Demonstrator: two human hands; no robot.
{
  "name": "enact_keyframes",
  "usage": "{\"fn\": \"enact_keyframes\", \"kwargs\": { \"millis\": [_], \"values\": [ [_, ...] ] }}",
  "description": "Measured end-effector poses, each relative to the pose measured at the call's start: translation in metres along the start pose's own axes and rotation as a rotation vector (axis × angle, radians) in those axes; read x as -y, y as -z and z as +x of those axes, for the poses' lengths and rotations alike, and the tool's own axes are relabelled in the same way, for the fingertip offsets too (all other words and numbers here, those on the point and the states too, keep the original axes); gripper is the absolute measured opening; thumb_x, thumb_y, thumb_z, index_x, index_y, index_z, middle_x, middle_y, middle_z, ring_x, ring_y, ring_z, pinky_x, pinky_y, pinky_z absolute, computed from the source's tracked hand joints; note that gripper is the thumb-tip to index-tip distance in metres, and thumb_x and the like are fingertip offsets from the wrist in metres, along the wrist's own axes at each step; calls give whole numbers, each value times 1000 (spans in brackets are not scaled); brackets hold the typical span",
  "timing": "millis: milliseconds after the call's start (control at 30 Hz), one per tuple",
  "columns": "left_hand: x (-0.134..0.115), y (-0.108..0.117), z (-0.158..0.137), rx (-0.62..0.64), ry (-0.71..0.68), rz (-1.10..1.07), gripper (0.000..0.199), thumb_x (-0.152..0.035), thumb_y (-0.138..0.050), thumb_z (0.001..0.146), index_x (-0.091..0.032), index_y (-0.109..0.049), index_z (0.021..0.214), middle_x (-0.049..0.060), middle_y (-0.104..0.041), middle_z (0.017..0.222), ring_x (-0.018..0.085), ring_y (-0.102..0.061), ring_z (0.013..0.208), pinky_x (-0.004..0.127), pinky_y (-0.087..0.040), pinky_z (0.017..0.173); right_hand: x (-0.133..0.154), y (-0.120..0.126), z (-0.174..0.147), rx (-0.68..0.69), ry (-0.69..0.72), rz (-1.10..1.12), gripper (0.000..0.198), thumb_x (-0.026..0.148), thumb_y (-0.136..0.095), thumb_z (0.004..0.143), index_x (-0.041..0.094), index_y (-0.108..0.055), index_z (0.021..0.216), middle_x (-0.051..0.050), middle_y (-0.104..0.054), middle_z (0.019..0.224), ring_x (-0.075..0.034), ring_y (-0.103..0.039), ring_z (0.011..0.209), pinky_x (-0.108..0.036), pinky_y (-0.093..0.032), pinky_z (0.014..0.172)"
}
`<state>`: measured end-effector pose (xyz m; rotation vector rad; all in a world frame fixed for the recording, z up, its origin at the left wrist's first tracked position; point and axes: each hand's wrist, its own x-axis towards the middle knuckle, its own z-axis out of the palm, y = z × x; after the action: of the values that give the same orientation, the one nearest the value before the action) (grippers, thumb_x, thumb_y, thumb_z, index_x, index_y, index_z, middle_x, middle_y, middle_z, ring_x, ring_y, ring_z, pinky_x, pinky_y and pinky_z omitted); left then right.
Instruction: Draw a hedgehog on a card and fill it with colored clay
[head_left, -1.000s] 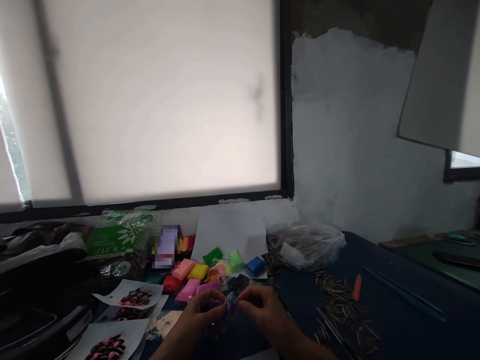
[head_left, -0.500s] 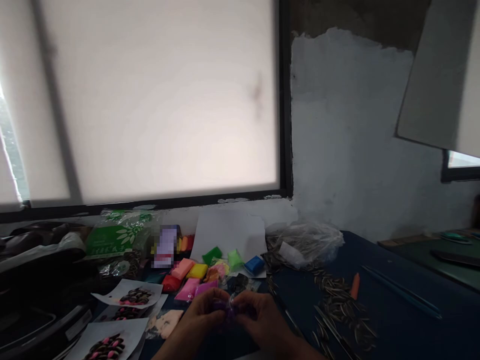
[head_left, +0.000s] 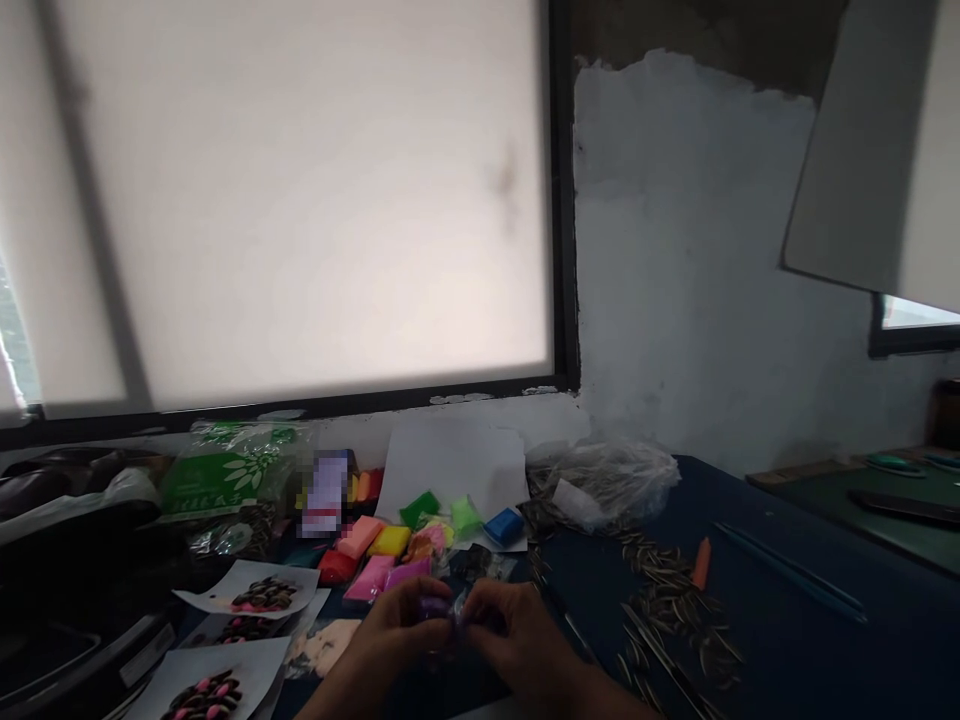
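Between my hands is a small purple clay packet point(head_left: 434, 608) in clear, shiny wrapping. My left hand point(head_left: 396, 630) curls round its left side, thumb against the front. My right hand point(head_left: 519, 632) pinches the clear wrapping on the right, and its fingers partly hide what they grip. Just beyond my hands lie other wrapped clay packets: a pink packet point(head_left: 369, 580), a purple-magenta packet point(head_left: 408, 572), a yellow packet point(head_left: 390, 541) and a blue packet point(head_left: 504, 526). An opened pale peach piece point(head_left: 334, 645) sits left of my left wrist.
White cards with seeds and pink dots point(head_left: 208, 692) lie at left, near a black bag point(head_left: 82, 590). Loose sunflower seeds point(head_left: 667, 600), an orange stick point(head_left: 701, 563) and blue tweezers point(head_left: 791, 573) are on the right. A clear plastic bag point(head_left: 611, 480) stands by the wall.
My fingers have shifted slightly on the purple packet, and its clear wrapping shows a little differently between them. The whole view has moved a bit, so the surroundings appear slightly further left.
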<state>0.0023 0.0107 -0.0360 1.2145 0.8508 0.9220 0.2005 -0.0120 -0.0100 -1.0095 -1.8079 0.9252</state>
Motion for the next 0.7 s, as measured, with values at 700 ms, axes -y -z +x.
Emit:
{"fn": "enact_keyframes", "kwargs": {
  "millis": [700],
  "values": [
    [-11, -9, -3, -45, 5, 18, 61, -51, -98, 43, -17, -66, 83, -1, -66, 62, 15, -60, 51, 23, -37, 46, 10, 1, 0, 27, -253, 355, 13, 31, -68, 67, 20, -65, 71, 3, -61, 65, -12, -53, 57, -25, -39, 57]
  ]
}}
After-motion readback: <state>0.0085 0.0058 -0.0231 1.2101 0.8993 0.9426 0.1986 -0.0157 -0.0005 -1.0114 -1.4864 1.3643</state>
